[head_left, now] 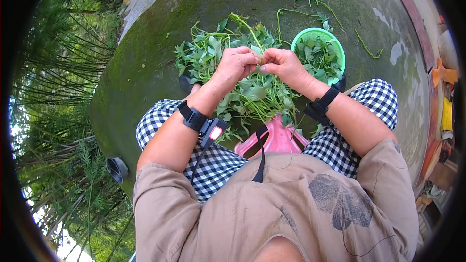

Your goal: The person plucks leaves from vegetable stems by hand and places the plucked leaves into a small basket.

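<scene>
My left hand (236, 65) and my right hand (285, 69) meet above a heap of leafy green vines (208, 51). Both are closed, with thumbs and fingertips pinched on a green vine stem (252, 34), which runs up and away from between them. The fingers partly cover the pinched end. Leaves and thin stalks (257, 94) spread below my hands. To the right of my right hand stands a green plastic basket (342, 53) with picked leaves (316, 53) inside.
Bare stems (369, 46) lie on the mossy concrete floor (160, 34) beyond the basket. A pink plastic stool (275, 133) is between my knees. Bamboo (63, 82) grows on the left, by a dark pipe end (117, 170). Assorted items (444, 73) line the right edge.
</scene>
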Tool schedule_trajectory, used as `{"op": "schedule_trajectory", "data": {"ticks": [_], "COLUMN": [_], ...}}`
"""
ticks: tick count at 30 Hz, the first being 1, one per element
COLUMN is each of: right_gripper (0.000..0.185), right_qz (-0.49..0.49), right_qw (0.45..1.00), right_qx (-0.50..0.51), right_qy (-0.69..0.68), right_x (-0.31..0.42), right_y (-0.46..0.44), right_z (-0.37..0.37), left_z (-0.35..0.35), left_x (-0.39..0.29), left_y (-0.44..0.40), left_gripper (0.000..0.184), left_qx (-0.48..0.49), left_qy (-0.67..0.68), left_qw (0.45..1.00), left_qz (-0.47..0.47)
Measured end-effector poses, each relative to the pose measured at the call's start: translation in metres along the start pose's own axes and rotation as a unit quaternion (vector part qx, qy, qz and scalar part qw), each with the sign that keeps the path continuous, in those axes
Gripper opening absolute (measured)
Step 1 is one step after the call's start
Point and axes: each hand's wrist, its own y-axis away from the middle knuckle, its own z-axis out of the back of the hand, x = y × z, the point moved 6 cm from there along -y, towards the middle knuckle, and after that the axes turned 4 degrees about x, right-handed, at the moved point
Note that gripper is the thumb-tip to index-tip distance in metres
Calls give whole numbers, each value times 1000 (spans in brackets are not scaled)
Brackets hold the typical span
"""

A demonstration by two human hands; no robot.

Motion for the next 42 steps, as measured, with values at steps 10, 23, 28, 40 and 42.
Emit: {"op": "schedule_trajectory", "data": {"ticks": [10,23,28,40,42], "right_gripper": [17,11,13,14,16], "right_qz": [33,10,31,6,4], "right_qw": [996,999,996,998,997], "right_qx": [-26,-31,-18,25,29], "right_qy": [81,39,75,55,65], "right_x": [10,27,29,20,17], "right_y": [-1,-1,-1,-5,-5], "right_z": [1,7,7,5,3], "left_z": [10,4,5,3,5], "left_x": [10,0,-4,1,3], "left_y": [-4,9,8,5,4], "left_gripper": [10,10,9,10,11], "left_qx": [-10,-19,-29,1,3], "left_qy": [-156,-11,-34,-57,-57], "left_qw": [988,1000,999,998,998], "left_qz": [-5,-3,-7,-4,-4]}}
